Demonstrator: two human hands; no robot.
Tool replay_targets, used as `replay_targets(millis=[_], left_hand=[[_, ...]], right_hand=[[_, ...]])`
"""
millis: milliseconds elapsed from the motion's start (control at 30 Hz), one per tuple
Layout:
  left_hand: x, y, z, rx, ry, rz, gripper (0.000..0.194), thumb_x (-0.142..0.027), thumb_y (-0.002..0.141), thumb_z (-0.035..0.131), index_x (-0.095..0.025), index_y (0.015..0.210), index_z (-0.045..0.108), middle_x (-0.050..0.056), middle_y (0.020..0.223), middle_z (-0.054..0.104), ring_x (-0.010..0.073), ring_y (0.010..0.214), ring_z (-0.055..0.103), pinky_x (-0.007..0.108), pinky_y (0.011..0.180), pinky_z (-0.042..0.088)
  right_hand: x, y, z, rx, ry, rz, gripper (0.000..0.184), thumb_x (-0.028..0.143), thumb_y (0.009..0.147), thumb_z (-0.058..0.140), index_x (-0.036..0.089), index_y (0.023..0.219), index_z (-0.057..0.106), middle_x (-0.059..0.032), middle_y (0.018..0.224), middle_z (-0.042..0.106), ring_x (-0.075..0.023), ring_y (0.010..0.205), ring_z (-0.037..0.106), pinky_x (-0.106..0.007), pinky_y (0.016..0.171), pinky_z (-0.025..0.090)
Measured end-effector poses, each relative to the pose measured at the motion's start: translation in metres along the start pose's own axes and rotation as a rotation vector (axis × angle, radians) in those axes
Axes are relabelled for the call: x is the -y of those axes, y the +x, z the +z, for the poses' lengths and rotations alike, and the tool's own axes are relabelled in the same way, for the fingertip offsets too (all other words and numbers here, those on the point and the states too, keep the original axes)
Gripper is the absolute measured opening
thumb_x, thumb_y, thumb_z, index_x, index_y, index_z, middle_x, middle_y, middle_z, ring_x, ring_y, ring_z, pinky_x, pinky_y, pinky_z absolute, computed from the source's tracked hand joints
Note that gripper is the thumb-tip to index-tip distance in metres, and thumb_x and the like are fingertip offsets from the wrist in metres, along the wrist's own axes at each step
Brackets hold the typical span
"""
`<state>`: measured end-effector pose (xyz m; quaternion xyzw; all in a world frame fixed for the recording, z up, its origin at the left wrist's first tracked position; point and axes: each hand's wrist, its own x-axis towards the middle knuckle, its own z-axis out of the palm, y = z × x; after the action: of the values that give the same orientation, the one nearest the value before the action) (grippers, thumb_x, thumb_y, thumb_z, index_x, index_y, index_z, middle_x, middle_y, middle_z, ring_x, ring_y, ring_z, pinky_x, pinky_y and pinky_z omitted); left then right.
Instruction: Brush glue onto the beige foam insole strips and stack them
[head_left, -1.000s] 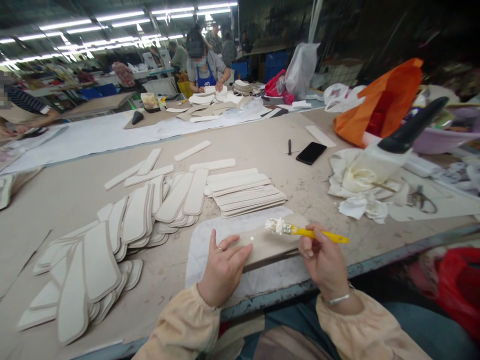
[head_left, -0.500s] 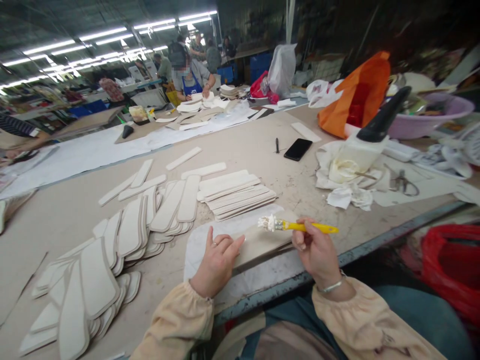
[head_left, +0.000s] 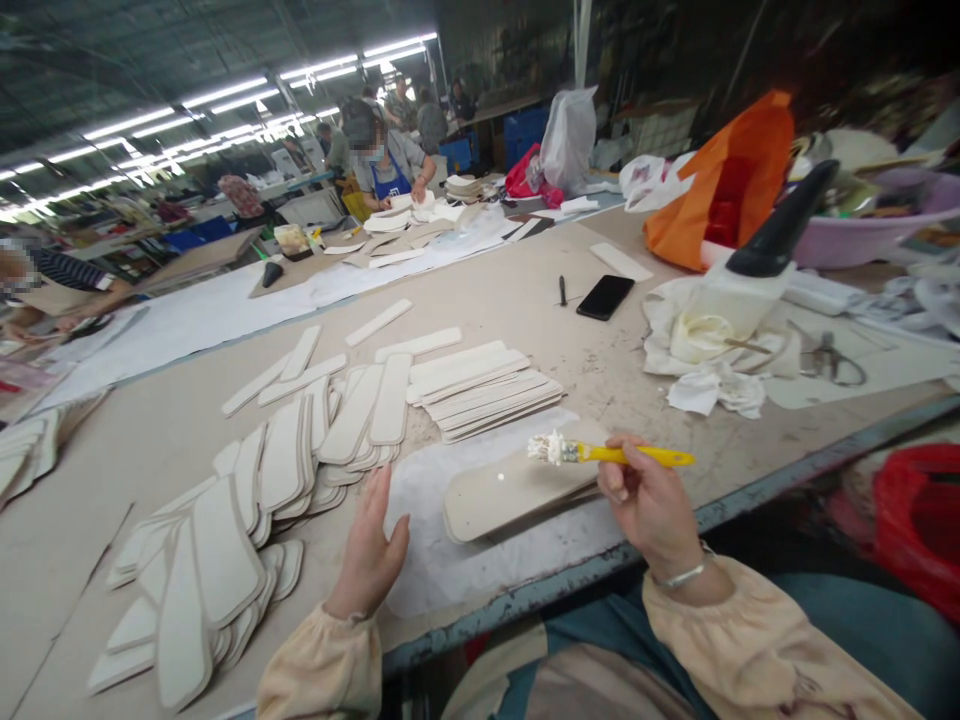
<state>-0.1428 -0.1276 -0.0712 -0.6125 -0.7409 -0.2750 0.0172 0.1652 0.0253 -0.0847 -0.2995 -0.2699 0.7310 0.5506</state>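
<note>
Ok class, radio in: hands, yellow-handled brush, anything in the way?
Right hand: gripping yellow-handled brush with white-coated bristles. Left hand: open, empty. Flat beige round-cornered pieces: stacked, white dot on top. No obstruction seen at the bristles.

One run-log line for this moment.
left hand: open, beside beige panels | right hand: holding yellow brush | bristles: white-coated | phone: flat on table

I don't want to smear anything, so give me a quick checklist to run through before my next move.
1. Yellow brush gripped by its handle in the right hand: ok.
2. White paste on the bristles: ok.
3. Left hand off the top panel: ok.
4. Top panel free of marks: not ok, a white dot shows.
5. Phone apart from the brush: ok.
6. Paste left in the plastic container: cannot tell.
</note>
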Motion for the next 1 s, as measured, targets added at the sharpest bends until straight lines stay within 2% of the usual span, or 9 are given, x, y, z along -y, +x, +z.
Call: replay_targets(millis=[33,167,233,300,367,600,800,900,1000], left_hand=[[0.001,-0.005,0.003,-0.001,-0.021,-0.011,0.054,-0.025,0.087,0.052,-0.016,0.139,0.040,0.015,0.130,0.059,0.0272,0.123,0.054,0.047,0.101,0.047],[-0.011,-0.016,0.017,-0.032,-0.181,-0.033,0.041,-0.030,0.089,0.056,-0.021,0.129,0.053,0.011,0.125,0.061,0.0244,0.118,0.057,0.044,0.100,0.048],[-0.019,-0.017,0.025,0.011,-0.256,0.062,0.053,-0.038,0.085,0.061,-0.021,0.134,0.049,0.013,0.135,0.054,0.0277,0.126,0.051,0.048,0.105,0.044],[-0.026,-0.015,0.032,0.079,-0.303,0.162,0.072,-0.044,0.079,0.068,-0.021,0.141,0.039,0.016,0.143,0.046,0.0316,0.134,0.042,0.053,0.110,0.037],[-0.029,-0.012,0.037,0.112,-0.320,0.204,0.082,-0.044,0.076,0.072,-0.022,0.144,0.033,0.016,0.144,0.045,0.0329,0.136,0.038,0.056,0.112,0.033],[-0.029,-0.010,0.040,0.126,-0.367,0.124,0.076,-0.042,0.077,0.071,-0.025,0.141,0.034,0.015,0.137,0.052,0.0317,0.131,0.046,0.059,0.111,0.033],[-0.032,-0.010,0.041,0.114,-0.382,0.109,0.084,-0.041,0.077,0.071,-0.026,0.145,0.025,0.014,0.133,0.056,0.0304,0.128,0.049,0.060,0.111,0.032],[-0.032,-0.010,0.041,0.110,-0.359,0.108,0.084,-0.041,0.077,0.071,-0.024,0.146,0.024,0.015,0.132,0.057,0.0305,0.128,0.049,0.059,0.111,0.032],[-0.032,-0.011,0.041,0.107,-0.341,0.111,0.084,-0.039,0.077,0.070,-0.024,0.146,0.024,0.014,0.132,0.057,0.0306,0.129,0.048,0.058,0.111,0.033]], right_hand=[[-0.001,0.000,0.000,0.002,-0.004,0.004,0.014,0.033,0.084,0.062,0.019,0.087,0.064,0.0042,0.047,0.049,-0.0063,0.043,0.037,-0.018,0.043,0.027],[-0.002,-0.004,0.004,0.010,-0.035,0.009,0.015,0.033,0.084,0.062,0.019,0.087,0.063,0.0045,0.047,0.049,-0.0062,0.044,0.038,-0.017,0.044,0.028],[-0.004,-0.007,0.009,0.015,-0.081,0.013,0.017,0.036,0.085,0.063,0.019,0.087,0.063,0.0046,0.047,0.049,-0.0062,0.044,0.038,-0.017,0.043,0.029],[-0.007,-0.011,0.015,0.024,-0.144,0.025,0.020,0.039,0.085,0.063,0.019,0.087,0.062,0.0044,0.048,0.050,-0.0065,0.045,0.039,-0.017,0.043,0.029],[-0.011,-0.016,0.021,0.045,-0.223,0.045,0.022,0.041,0.085,0.063,0.019,0.087,0.061,0.0040,0.049,0.052,-0.0065,0.045,0.040,-0.017,0.043,0.029],[-0.029,-0.033,0.048,0.199,-0.510,0.099,0.028,0.046,0.089,0.059,0.018,0.093,0.059,0.0037,0.053,0.055,-0.0070,0.047,0.044,-0.017,0.044,0.033],[-0.040,-0.041,0.065,0.311,-0.681,0.070,0.027,0.044,0.092,0.054,0.018,0.093,0.059,0.0035,0.054,0.055,-0.0084,0.048,0.046,-0.020,0.047,0.036],[-0.038,-0.039,0.063,0.298,-0.755,0.010,0.026,0.043,0.092,0.053,0.018,0.092,0.060,0.0028,0.054,0.056,-0.0096,0.048,0.047,-0.021,0.047,0.036],[-0.028,-0.034,0.052,0.207,-0.805,-0.040,0.027,0.044,0.091,0.054,0.018,0.092,0.060,0.0020,0.054,0.056,-0.0111,0.048,0.048,-0.023,0.046,0.037]])
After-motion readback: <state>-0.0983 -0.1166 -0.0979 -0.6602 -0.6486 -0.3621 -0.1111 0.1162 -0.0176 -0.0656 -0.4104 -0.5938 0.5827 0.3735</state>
